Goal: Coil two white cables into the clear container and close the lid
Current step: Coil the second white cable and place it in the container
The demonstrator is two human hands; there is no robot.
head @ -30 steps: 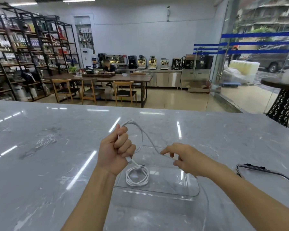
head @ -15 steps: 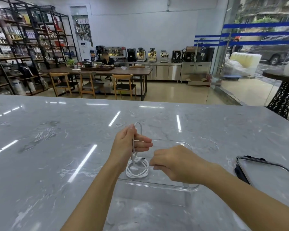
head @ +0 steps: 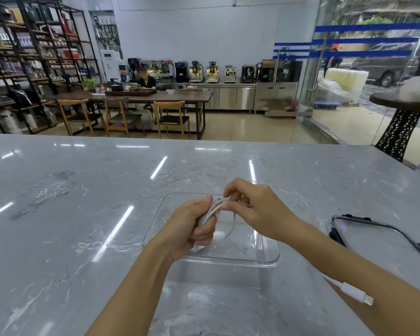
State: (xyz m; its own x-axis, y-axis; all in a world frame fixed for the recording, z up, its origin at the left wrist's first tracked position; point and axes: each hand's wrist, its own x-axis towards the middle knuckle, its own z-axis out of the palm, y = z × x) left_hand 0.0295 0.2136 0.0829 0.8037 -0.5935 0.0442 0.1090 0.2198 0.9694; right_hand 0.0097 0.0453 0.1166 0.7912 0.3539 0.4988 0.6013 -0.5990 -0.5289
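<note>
A clear rectangular container (head: 272, 259) stands on the marble table (head: 70, 214) in front of me. Over it, my left hand (head: 192, 229) is shut on several loops of a white cable (head: 212, 209). My right hand (head: 255, 209) pinches the same cable just right of the loops, and a strand (head: 233, 224) curves down from it into the container. The cable's free end, a white plug (head: 352, 292), lies on the table under my right forearm. The coil seen earlier on the container floor is hidden behind my left hand.
The container's lid (head: 383, 241), clear with a dark rim and clips, lies flat on the table to the right. Beyond the table's far edge are chairs, a wooden table with a seated person, shelving and a glass wall.
My hands have come together over the container. The open loop held up by my left hand is now gathered into tight loops in its fist, and my right hand has moved in to the cable.
</note>
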